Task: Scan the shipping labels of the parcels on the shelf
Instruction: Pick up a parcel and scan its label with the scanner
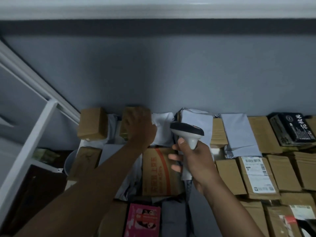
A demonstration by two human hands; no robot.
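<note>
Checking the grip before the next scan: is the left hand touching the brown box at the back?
Touching. The head view shows the left hand laid over the brown box, covering its right side with no gap between them.

Cardboard parcels (227,175) and grey mailers (239,134) crowd the shelf — one label (258,173) faces up.

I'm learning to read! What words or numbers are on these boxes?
Black package: big white Chinese characters, "花" the only one I trust.
Brown box with orange stripe: orange Chinese print, too blurred.
White shipping label: barcodes and tiny print, unreadable.
Pink box: text too blurred.
</note>
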